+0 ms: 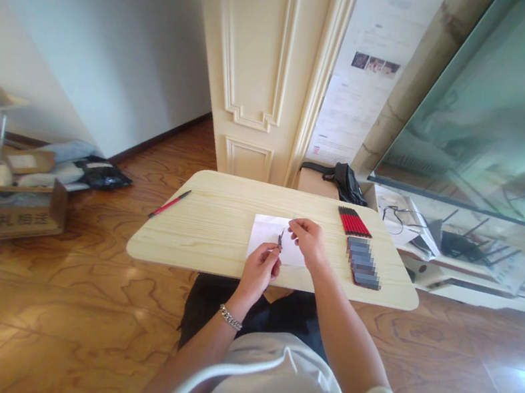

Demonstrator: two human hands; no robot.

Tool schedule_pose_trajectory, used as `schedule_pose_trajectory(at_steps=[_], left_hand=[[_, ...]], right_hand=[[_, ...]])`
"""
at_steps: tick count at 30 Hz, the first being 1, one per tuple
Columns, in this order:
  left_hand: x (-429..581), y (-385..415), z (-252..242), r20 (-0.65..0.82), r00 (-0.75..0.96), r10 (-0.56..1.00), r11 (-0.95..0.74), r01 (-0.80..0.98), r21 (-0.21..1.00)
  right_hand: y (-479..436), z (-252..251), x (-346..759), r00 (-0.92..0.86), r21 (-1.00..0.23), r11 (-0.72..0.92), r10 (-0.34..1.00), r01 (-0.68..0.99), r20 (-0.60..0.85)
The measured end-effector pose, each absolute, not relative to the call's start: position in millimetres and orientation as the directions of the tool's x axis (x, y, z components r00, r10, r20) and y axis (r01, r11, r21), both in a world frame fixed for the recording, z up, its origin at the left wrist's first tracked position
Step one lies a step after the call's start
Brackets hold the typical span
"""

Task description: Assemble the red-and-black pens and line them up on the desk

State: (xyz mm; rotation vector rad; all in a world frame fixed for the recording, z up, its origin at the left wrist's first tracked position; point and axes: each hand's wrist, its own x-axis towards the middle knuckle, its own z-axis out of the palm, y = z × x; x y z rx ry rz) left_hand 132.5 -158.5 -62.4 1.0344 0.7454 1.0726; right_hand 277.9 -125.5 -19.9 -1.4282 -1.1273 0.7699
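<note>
Above a white sheet of paper (263,229), my left hand (260,267) is closed in a pinch around a slim dark piece (280,240) that looks like part of a pen. The piece points up and away from me, with a thin tip at its top. Just to its right, my right hand (308,240) has thumb and forefinger pinched together; what they hold, if anything, is too small to make out. A single red pen (170,204) with a dark end lies at the table's left side. Several red and black pens (354,223) lie in a row at the right.
The pale wooden table (214,242) has rounded corners. On its right lies a phone-like flat item (363,264) with a blurred-out face. Behind stand a panelled door (262,54) and a black bag (346,183). An open cardboard box (13,213) sits on the floor at left.
</note>
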Motion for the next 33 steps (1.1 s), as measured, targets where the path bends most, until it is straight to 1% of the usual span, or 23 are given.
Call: schedule_pose_trajectory(at_steps=[2,3,5,6,7,9,11,13,16,19,21,24,25,27,29,31,33], left_hand=[[130.0,-157.3,-62.0,0.002,0.317,0.948,0.111,-0.337,0.935],[128.9,-156.5,-61.8,0.008,0.309,0.951,0.104,-0.342,0.934],[127.6,-154.9,-61.7,0.019,0.298,0.954,0.090,-0.347,0.934],[127.3,-154.2,-61.8,0.020,0.293,0.956,0.087,-0.347,0.934],[127.1,-153.8,-61.9,0.017,0.286,0.958,0.086,-0.346,0.934],[127.1,-153.5,-62.2,0.008,0.275,0.961,0.090,-0.340,0.936],[127.2,-153.4,-62.3,-0.002,0.279,0.960,0.099,-0.336,0.937],[127.2,-153.4,-62.3,-0.007,0.287,0.958,0.107,-0.334,0.937],[127.7,-153.8,-62.4,-0.008,0.285,0.959,0.108,-0.337,0.935],[128.5,-154.8,-62.3,-0.002,0.287,0.958,0.104,-0.342,0.934],[129.4,-155.5,-61.9,0.002,0.299,0.954,0.105,-0.341,0.934],[132.5,-156.4,-61.6,0.009,0.317,0.948,0.105,-0.339,0.935],[134.1,-156.9,-61.8,0.011,0.321,0.947,0.104,-0.339,0.935],[137.6,-158.6,-62.6,0.016,0.333,0.943,0.102,-0.336,0.936],[140.2,-160.7,-63.8,0.016,0.357,0.934,0.106,-0.321,0.941],[140.8,-162.4,-64.7,0.006,0.375,0.927,0.115,-0.300,0.947],[139.4,-162.9,-64.7,-0.015,0.371,0.929,0.133,-0.295,0.946]], right_hand=[[-124.2,-18.1,285.2,0.358,-0.927,-0.022,0.926,0.375,0.123],[-124.7,-18.7,287.8,0.344,-0.869,-0.074,0.932,0.490,0.114],[-127.1,-23.4,289.6,0.296,-0.689,-0.157,0.951,0.707,0.088],[-128.4,-26.9,288.9,0.275,-0.591,-0.181,0.959,0.786,0.072],[-129.6,-30.7,287.4,0.263,-0.506,-0.199,0.963,0.839,0.057],[-130.4,-37.6,283.4,0.254,-0.387,-0.223,0.967,0.895,0.031],[-129.3,-41.5,280.3,0.250,-0.330,-0.236,0.968,0.914,0.001],[-127.6,-41.9,279.5,0.250,-0.314,-0.244,0.968,0.918,-0.023],[-126.6,-38.6,282.5,0.236,-0.330,-0.230,0.971,0.915,-0.023],[-129.9,-34.6,287.8,0.223,-0.415,-0.197,0.975,0.888,0.015],[-135.0,-32.7,289.9,0.228,-0.544,-0.156,0.971,0.825,0.069],[-145.6,-30.8,287.8,0.164,-0.796,-0.017,0.981,0.605,0.104],[-149.0,-30.2,285.9,0.118,-0.855,0.030,0.987,0.517,0.106],[-153.5,-28.3,282.4,0.062,-0.920,0.089,0.991,0.381,0.121],[-153.0,-25.4,282.3,0.112,-0.953,0.102,0.984,0.287,0.138],[-147.1,-21.9,287.7,0.225,-0.977,0.087,0.966,0.195,0.131],[-138.3,-19.8,297.5,0.310,-0.985,0.057,0.945,0.164,0.106]])
